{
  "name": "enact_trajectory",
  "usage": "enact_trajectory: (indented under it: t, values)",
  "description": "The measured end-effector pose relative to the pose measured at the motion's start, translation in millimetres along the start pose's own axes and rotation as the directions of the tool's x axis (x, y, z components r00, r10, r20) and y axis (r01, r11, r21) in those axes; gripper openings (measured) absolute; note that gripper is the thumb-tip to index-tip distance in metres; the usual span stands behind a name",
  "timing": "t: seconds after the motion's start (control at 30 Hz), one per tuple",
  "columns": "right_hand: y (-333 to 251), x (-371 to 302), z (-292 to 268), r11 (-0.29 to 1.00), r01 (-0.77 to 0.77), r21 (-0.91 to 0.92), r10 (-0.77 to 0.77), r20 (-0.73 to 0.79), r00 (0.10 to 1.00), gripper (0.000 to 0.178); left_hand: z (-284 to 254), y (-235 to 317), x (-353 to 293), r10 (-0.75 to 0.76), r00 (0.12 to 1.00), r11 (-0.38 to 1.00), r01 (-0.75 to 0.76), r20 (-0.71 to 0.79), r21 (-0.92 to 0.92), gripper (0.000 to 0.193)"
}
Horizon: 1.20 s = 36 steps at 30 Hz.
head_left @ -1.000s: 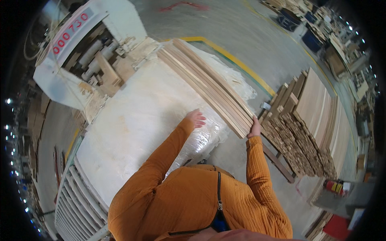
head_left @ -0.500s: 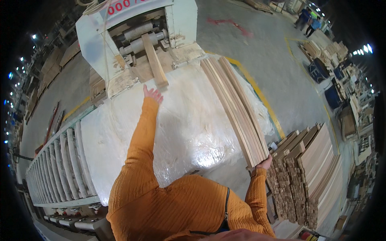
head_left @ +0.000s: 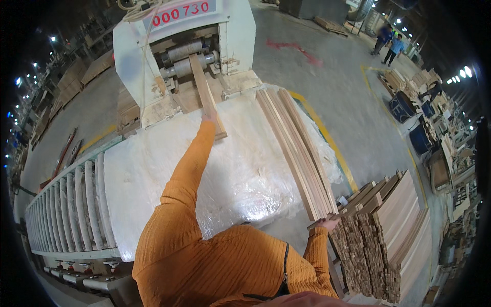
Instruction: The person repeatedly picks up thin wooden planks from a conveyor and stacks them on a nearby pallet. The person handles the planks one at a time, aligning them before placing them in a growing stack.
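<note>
A long wooden board (head_left: 201,84) sticks out of the machine's rollers, its near end over the plastic-covered table (head_left: 245,174). My left hand (head_left: 208,113) is on this board near its outer end, fingers closed at its side and partly hidden. On the table's right side lies a row of long wooden strips (head_left: 294,148), side by side. My right hand (head_left: 328,223) is at their near end, fingers bent against the lowest corner.
A white machine (head_left: 238,46) with metal rollers (head_left: 189,66) stands at the far end. A roller conveyor (head_left: 71,210) runs along the left. Beside my right hand rises a tall stack of boards (head_left: 378,235). Two people (head_left: 391,43) stand far off at the right.
My left hand has gone from open beside the board to closed on it. The board extends farther out of the rollers. My right hand stays at the strips' near end.
</note>
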State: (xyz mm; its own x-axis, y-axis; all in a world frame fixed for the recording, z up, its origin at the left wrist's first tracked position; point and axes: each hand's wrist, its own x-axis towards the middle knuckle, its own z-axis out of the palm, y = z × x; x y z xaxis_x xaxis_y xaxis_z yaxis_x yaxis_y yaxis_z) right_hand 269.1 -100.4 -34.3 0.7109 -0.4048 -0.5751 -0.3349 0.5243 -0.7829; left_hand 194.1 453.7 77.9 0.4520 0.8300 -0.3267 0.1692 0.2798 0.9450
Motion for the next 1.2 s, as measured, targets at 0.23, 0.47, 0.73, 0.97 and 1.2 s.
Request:
enact_trajectory:
  t: [0.23, 0.47, 0.73, 0.97, 1.2]
  values:
    - [38.4, -7.9, -92.9, 0.973, 0.141, -0.182, -0.171, -0.164, 0.972, 0.03, 3.3, -8.1, -53.8, 0.015, 1.0, 0.997, -0.014, -0.011, 0.074, 0.083]
    - [66.3, -44.9, -157.0, 0.841, 0.003, -0.542, 0.183, 0.289, 0.94, 0.028, 46.8, -59.4, -116.9, 0.182, 0.983, 0.981, -0.182, -0.001, 0.063, 0.078]
    - [28.9, -92.9, -91.4, 0.708, -0.207, -0.676, 0.695, 0.612, 0.377, 0.052, 84.6, -207.4, -346.9, 0.108, 0.976, 0.988, -0.084, 0.188, -0.132, 0.062]
    - [29.7, -133.1, -80.5, 0.497, 0.12, -0.859, 0.841, 0.511, 0.179, 0.051, 51.0, -230.9, -404.2, -0.332, 0.716, 0.838, 0.522, 0.615, -0.155, 0.048]
    - [48.3, -117.1, -97.5, 0.446, 0.555, -0.702, 0.486, 0.711, 0.509, 0.032, 63.5, -265.5, -406.3, -0.442, 0.742, 0.673, 0.646, 0.504, -0.36, 0.048]
